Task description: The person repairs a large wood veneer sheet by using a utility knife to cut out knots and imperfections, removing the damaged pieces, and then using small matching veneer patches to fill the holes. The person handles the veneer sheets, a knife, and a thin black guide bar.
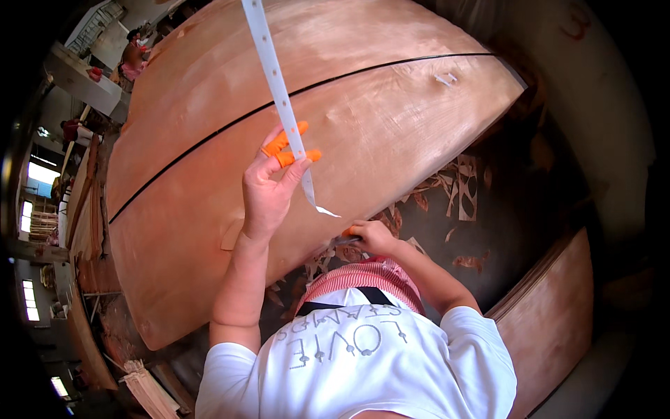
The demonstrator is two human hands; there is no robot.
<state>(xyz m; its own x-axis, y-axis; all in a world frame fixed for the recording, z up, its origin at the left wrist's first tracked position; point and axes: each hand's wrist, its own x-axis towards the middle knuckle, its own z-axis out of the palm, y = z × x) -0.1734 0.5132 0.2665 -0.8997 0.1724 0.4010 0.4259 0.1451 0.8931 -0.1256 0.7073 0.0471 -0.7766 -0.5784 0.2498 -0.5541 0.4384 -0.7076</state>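
Observation:
My left hand (268, 192) is raised over a large wood veneer sheet (195, 188). It pinches a white perforated paper tape (267, 59) between thumb and fingers, two of which wear orange finger covers. The tape runs up out of view, and its torn-looking lower end curls below the hand. Low at the sheet's near edge, my right hand (375, 237) is closed around a small dark grey tool (345, 240), with orange on a fingertip; the tool's kind is hard to make out. A thin black line (300, 91) crosses the sheet.
Veneer scraps (466, 188) litter the dark floor beyond the near edge. A stack of sheets (551, 321) stands at the lower right. Wood strips (148, 390) lie at the lower left. Other people (132, 64) are at the far left. A pale column-like surface (593, 91) rises at right.

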